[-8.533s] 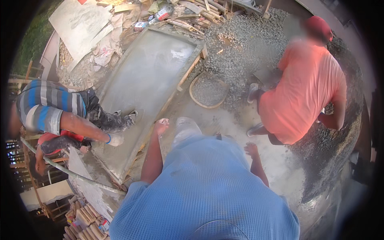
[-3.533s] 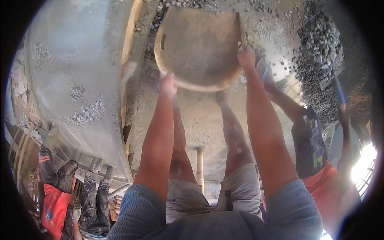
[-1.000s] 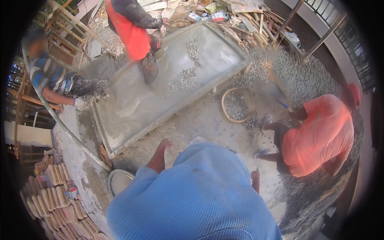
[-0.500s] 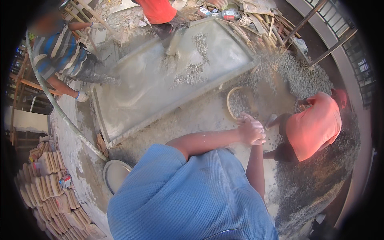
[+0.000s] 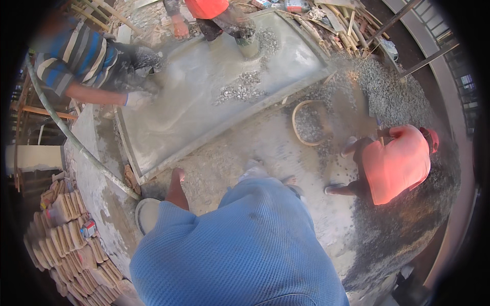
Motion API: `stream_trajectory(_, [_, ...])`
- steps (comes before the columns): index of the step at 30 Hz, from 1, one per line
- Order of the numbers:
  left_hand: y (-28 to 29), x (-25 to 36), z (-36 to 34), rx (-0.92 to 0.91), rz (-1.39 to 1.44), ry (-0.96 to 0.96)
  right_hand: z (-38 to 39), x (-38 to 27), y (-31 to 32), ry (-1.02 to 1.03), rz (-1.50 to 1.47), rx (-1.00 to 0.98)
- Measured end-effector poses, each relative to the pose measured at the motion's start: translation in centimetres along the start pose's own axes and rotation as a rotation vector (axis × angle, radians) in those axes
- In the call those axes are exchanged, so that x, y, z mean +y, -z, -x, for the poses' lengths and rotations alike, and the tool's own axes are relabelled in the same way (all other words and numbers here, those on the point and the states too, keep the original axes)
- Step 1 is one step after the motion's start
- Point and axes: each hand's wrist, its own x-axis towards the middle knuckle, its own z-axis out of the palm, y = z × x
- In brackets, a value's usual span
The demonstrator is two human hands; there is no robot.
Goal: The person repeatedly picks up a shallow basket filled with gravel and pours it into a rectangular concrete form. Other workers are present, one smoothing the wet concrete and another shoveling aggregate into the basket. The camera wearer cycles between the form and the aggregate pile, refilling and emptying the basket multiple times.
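Round pan (image 5: 310,123) on the ground, far right of centre, holds a shallow load of grey gravel, rim showing clear around it. Just left of it, the wide flat mixing tray (image 5: 204,102) carries wet grey mortar with gravel patches. Left hand (image 5: 177,176) hangs near the tray's near edge; grip cannot be told. Right hand hidden behind the blue shirt (image 5: 240,245).

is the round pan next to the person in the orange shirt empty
No, the round pan on the ground holds a layer of grey gravel inside its rim.
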Motion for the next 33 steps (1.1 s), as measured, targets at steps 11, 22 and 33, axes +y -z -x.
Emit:
stream_trajectory(11, [-4.8,29.0,15.0,-0.197,-0.054,-0.848,3.7,-21.1,-1.7,0.584,-0.082,-0.107])
stream_trajectory(22, [-4.5,36.2,12.4,-0.307,0.290,-0.800,8.2,-22.7,0.1,0.624,-0.211,0.042])
stream_trajectory(33, [-8.5,23.1,4.2,-0.562,-0.697,-0.342,-3.1,-5.8,3.1,-0.084,-0.157,-0.113])
